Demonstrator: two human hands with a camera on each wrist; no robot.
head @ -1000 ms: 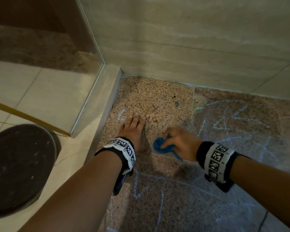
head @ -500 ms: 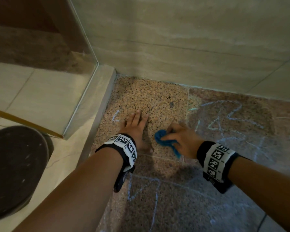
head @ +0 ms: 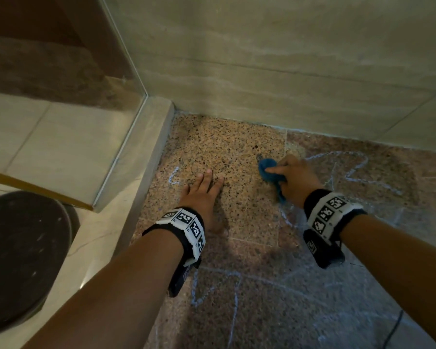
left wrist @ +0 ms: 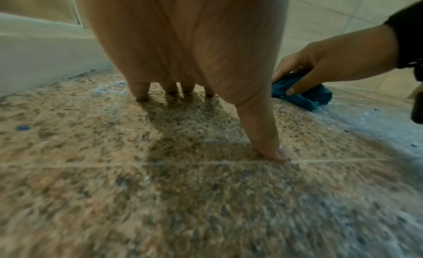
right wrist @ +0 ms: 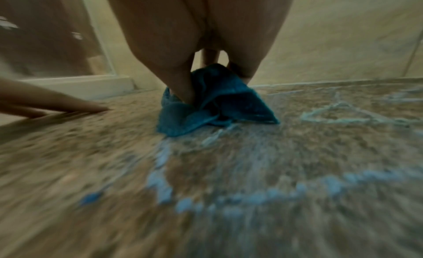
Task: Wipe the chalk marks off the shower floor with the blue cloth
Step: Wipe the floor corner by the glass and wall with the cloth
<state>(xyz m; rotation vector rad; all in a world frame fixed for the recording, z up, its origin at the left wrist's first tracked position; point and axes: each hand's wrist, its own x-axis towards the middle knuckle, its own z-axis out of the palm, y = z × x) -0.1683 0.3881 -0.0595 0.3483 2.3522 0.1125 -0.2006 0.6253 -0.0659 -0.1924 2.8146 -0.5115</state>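
Note:
The blue cloth (head: 268, 170) is bunched under my right hand (head: 291, 176), which grips it and presses it on the speckled granite shower floor (head: 237, 205) near the back wall. The right wrist view shows the cloth (right wrist: 215, 102) wrapped round my thumb and fingers. My left hand (head: 202, 195) lies flat on the floor with fingers spread, left of the cloth; its thumb (left wrist: 267, 140) touches a grout line. Pale blue chalk marks (head: 363, 177) cover the darker tiles to the right, more chalk lines (head: 212, 285) run near my forearms, and a small mark (head: 174, 176) sits left of my left fingers.
A glass panel (head: 126, 96) on a stone kerb (head: 141, 167) bounds the floor on the left. Beige wall tiles (head: 287, 71) rise just behind the cloth. A dark round lid (head: 20, 260) lies outside the shower at lower left.
My right hand has pushed the cloth away from me and rightward, toward the back wall and the tile seam. The left hand stays planted on the floor.

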